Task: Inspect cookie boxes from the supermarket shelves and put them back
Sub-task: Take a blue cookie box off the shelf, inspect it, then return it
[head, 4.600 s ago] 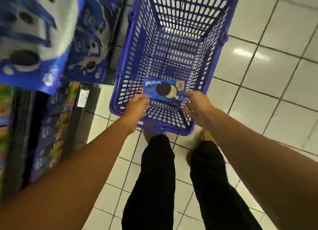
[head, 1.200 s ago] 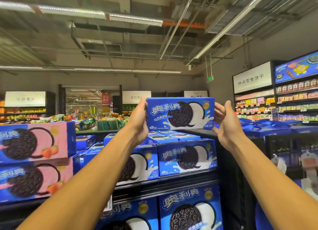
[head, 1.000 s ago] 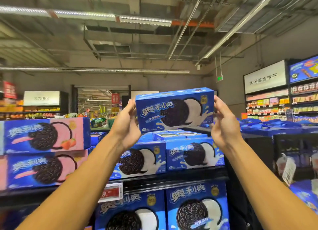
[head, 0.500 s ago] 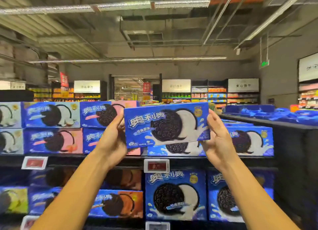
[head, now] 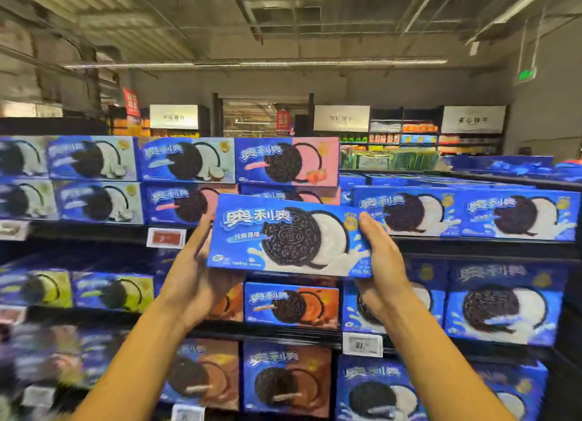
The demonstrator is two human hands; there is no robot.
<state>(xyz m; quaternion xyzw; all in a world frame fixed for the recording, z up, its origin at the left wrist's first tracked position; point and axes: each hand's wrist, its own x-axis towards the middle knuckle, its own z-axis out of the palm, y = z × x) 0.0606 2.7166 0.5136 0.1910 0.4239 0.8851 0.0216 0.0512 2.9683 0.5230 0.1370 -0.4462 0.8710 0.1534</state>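
Observation:
I hold a blue cookie box (head: 289, 236) with a dark sandwich cookie and white cream printed on its front, facing me at chest height. My left hand (head: 195, 272) grips its left end and my right hand (head: 382, 269) grips its right end. The box hangs in the air in front of the supermarket shelves (head: 94, 231), slightly tilted, with its right end lower. It covers part of the middle shelf row behind it.
Rows of similar cookie boxes fill the shelves: pink-fronted ones (head: 286, 162) above, orange ones (head: 291, 305) below, blue and white ones (head: 466, 214) to the right. Price tags (head: 166, 238) hang on the shelf rails. Further aisles and signs stand behind.
The box has come down from overhead to chest height, still held in both hands. The view has swung left along the shelves, bringing more pink and white boxes into sight.

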